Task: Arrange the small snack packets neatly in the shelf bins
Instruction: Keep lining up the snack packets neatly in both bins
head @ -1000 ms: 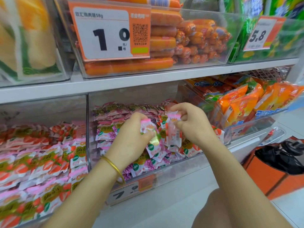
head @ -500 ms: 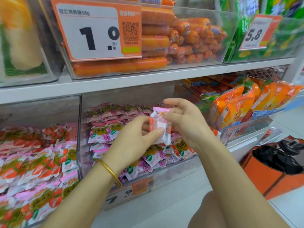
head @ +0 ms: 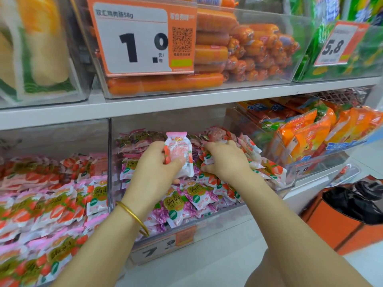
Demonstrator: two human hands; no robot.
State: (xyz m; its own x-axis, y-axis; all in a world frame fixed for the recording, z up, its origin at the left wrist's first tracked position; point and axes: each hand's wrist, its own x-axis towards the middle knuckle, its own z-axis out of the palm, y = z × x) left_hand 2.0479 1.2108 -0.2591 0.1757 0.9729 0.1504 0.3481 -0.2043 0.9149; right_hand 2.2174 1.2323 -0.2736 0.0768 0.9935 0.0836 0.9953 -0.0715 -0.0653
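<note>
Shop shelves filled the view, with a white shelf board [head: 186, 101] across the middle. The fingers [head: 159, 146] and thumb of the left hand [head: 157, 170] were curled round one pink-and-white snack packet [head: 179, 151], holding it upright just above the pile in the clear middle bin [head: 157, 123]. The right hand [head: 227, 161] had its fingers [head: 209, 145] bent narrow, and they pinched some red-and-white packets [head: 207, 156] on the right side of the same pile. A gold bangle [head: 134, 216] sat on the left wrist. A price tag [head: 161, 248] reading 7.9 hung below the bin. The left bin [head: 108, 141] held similar packets, and orange sausages [head: 238, 48] lay in a bin above.
</note>
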